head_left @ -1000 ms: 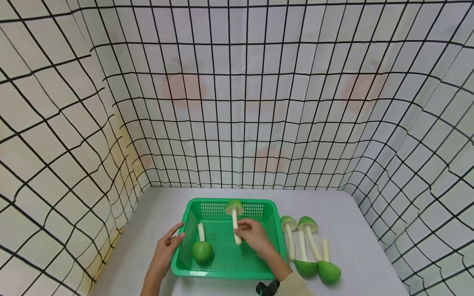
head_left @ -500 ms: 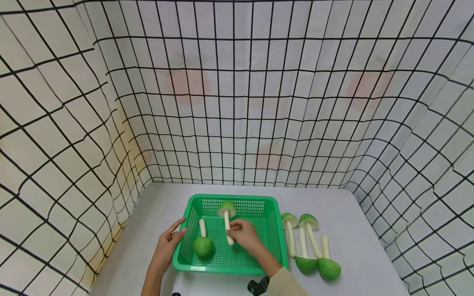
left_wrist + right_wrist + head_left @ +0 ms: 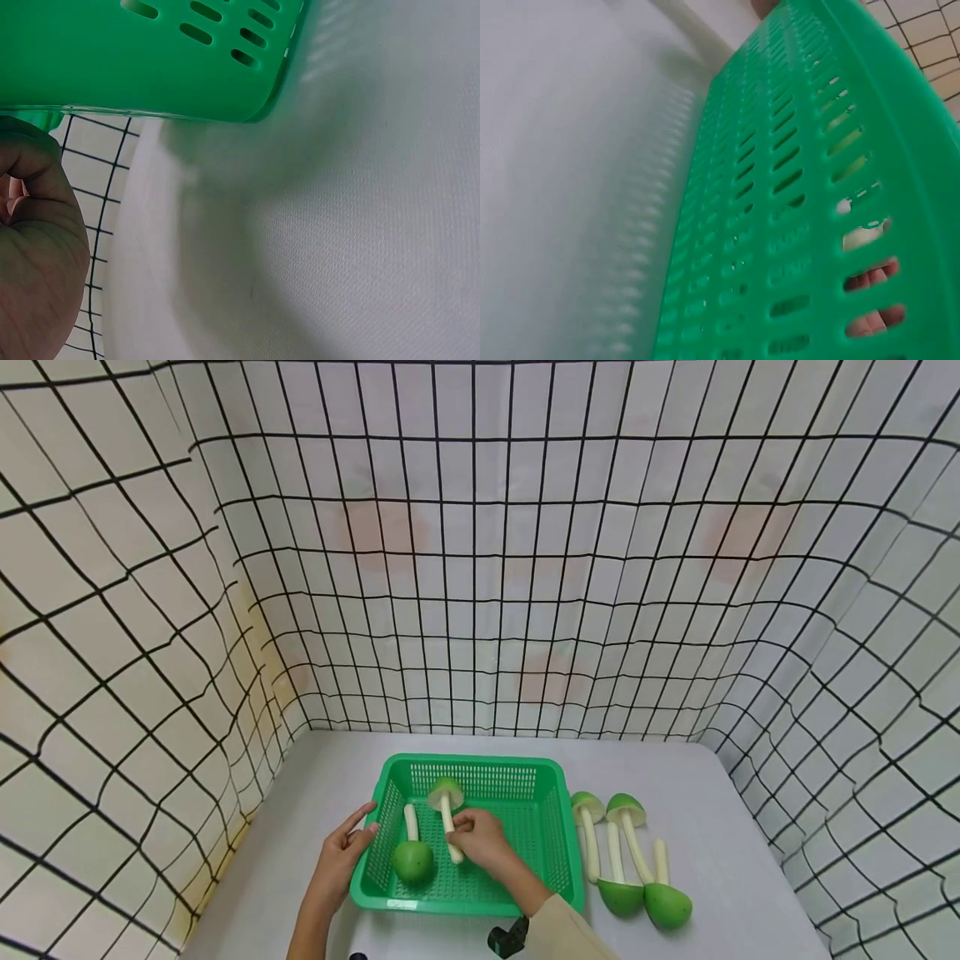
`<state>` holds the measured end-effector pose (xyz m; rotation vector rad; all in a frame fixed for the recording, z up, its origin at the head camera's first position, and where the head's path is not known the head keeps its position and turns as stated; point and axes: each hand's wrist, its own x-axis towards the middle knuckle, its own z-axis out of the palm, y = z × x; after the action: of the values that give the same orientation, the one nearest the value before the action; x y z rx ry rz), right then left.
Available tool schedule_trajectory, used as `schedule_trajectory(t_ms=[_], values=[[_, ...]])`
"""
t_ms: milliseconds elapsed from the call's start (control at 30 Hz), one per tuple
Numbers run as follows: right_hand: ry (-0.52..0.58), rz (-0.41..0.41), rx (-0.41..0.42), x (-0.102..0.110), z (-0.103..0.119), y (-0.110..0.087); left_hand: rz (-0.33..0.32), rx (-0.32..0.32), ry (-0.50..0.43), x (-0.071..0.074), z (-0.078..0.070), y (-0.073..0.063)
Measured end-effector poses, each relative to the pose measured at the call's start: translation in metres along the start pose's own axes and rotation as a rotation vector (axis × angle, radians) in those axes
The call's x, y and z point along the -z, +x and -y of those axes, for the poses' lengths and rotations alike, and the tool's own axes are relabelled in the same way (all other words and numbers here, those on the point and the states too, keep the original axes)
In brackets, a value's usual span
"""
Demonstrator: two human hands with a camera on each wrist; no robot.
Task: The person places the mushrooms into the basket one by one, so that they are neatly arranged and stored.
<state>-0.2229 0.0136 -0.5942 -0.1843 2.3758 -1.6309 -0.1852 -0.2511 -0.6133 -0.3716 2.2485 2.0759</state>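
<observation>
A green plastic basket [image 3: 465,907] with slotted walls sits on the white table. My left hand [image 3: 334,862] holds its left rim, thumb and index fingertip at the edge; in the left wrist view the curled left hand [image 3: 37,247] is beside the basket wall [image 3: 150,67]. My right hand [image 3: 480,839] pinches the pale stem of a toy mushroom [image 3: 447,814] with a green cap, low inside the basket, cap toward the back. Left of it lies another green-capped mushroom [image 3: 413,862], cap toward me. In the right wrist view, fingers [image 3: 870,322] show through the slots.
Several more green-capped mushrooms [image 3: 621,897] lie on the table [image 3: 720,827] just right of the basket. Black grid netting [image 3: 495,602] over pale cloth walls in the back and sides. A small dark object [image 3: 358,956] shows at the bottom edge.
My right hand has carried the mushroom leftward and lower within the basket, toward the other mushroom. The left hand stays at the rim. The head view has shifted slightly.
</observation>
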Motion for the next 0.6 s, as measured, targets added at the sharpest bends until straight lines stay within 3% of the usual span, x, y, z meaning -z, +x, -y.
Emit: schedule_trajectory(t_ms=[400, 600], values=[[-0.005, 0.056, -0.034, -0.0078, 0.0014, 0.0004, 0.005, 0.013, -0.018, -0.0007, 0.0, -0.0027], [-0.021, 0.075, -0.051, -0.0077, -0.0002, 0.0044, 0.0, -0.013, -0.012, -0.0009, -0.0001, -0.0009]])
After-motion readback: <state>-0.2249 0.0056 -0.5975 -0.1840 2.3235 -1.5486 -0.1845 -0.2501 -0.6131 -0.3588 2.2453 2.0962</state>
